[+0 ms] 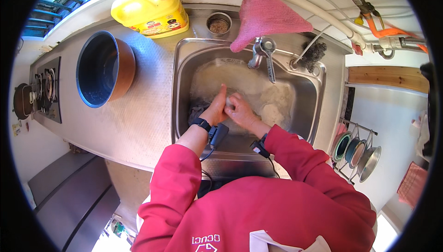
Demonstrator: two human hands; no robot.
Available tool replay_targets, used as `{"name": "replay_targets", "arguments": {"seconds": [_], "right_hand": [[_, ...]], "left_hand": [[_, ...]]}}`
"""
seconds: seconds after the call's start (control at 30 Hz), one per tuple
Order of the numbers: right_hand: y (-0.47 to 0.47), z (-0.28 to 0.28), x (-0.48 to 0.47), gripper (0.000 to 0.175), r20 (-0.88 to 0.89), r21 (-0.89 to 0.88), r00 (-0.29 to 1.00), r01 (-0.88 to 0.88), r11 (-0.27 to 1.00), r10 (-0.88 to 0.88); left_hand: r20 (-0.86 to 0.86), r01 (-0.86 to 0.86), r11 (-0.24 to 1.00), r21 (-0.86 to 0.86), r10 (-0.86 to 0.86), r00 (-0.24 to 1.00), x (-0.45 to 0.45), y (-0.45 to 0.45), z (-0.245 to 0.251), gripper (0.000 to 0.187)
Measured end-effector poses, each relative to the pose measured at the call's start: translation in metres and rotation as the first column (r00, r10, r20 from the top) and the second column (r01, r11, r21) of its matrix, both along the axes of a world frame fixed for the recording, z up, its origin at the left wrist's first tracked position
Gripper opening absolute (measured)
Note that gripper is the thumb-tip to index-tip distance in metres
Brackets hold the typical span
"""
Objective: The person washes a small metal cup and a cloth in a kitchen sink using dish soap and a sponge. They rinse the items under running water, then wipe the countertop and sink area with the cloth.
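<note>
Both my hands are together over a stainless steel sink [320,105] of cloudy, foamy water [221,75]. My left hand [217,106] is held on edge with its fingers extended, against my right hand [240,110]. The right fingers are curled around a small whitish thing [229,102], mostly hidden between the hands; I cannot tell what it is. Dark fabric-like material [198,111] lies in the water left of my hands. On the right, a pale lump [275,112] shows in the water. A chrome faucet [260,51] stands beyond my hands.
On the counter at left stands a deep pot [126,68], dark inside. Behind are a yellow detergent jug [148,13] and a small metal cup [218,24]. A pink cloth [266,17] hangs above the faucet. A dark scrubber [314,55] hangs right, above a lid rack [356,148].
</note>
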State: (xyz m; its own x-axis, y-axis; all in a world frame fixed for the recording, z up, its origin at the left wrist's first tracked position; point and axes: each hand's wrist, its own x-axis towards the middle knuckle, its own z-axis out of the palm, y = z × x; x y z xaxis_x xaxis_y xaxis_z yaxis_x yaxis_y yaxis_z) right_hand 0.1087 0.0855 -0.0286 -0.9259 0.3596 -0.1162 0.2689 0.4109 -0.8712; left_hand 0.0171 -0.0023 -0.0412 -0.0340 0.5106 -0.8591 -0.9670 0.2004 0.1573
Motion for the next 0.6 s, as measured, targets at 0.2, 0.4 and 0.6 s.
{"name": "replay_targets", "arguments": {"seconds": [0.2,0.4,0.6], "right_hand": [[-0.019,0.044,-0.002,0.024,0.114,-0.105,0.993,0.032,0.994,-0.02],[0.006,0.032,-0.021,0.024,0.137,0.02,0.972,0.19,0.982,-0.191],[-0.03,0.037,0.0,0.03,0.058,0.063,0.977,0.202,0.977,-0.206]], "left_hand": [[0.0,-0.214,0.974,0.066,0.215,0.977,0.008,-0.012,-0.008,0.026],[-0.303,-0.208,0.974,-0.085,0.173,0.937,0.032,-0.001,0.003,0.027],[-0.301,-0.062,0.994,-0.088,0.033,0.953,0.018,-0.023,-0.002,0.026]]}}
